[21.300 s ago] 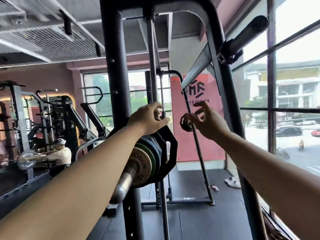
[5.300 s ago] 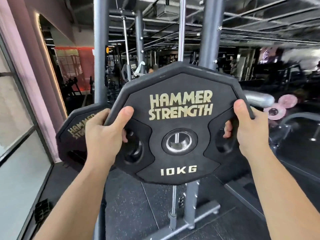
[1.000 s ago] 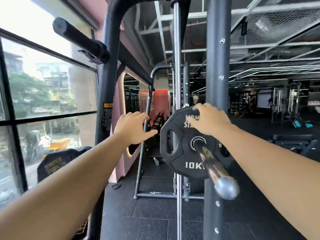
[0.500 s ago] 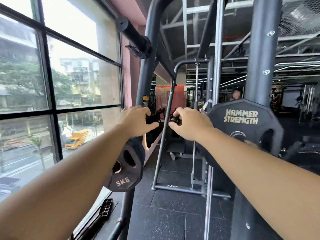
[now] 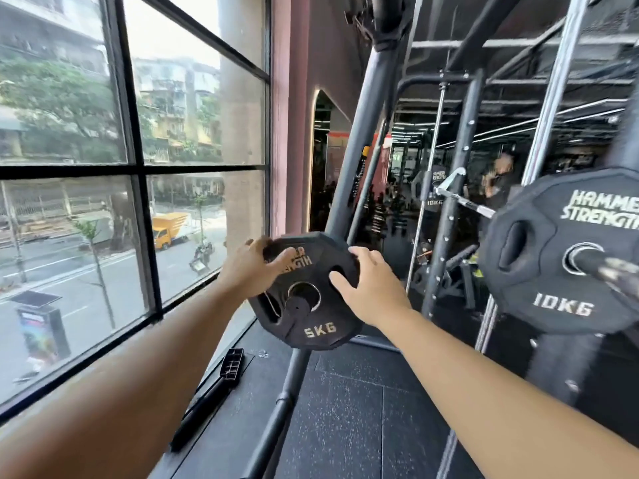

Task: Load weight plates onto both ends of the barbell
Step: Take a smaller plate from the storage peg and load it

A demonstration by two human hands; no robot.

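A black 5 kg plate (image 5: pixel 313 324) hangs on a storage peg of the slanted black rack post (image 5: pixel 359 160), its centre hole still around the peg. My left hand (image 5: pixel 250 273) grips its upper left edge and my right hand (image 5: pixel 368 286) grips its right edge. At the far right a black 10 kg Hammer Strength plate (image 5: pixel 553 271) sits on the barbell sleeve (image 5: pixel 612 269), whose blurred steel end points toward me.
A large window (image 5: pixel 131 174) with black frames fills the left side, its sill low beside me. A black brush-like tool (image 5: pixel 221 378) lies on the sill ledge. Steel guide rods (image 5: pixel 549 88) and rack uprights stand behind. Dark rubber flooring (image 5: pixel 345 416) lies below.
My view has swung left and down toward the window. Both hands dropped from a higher spot by the rack post onto the 5 kg plate and now grip its edges.
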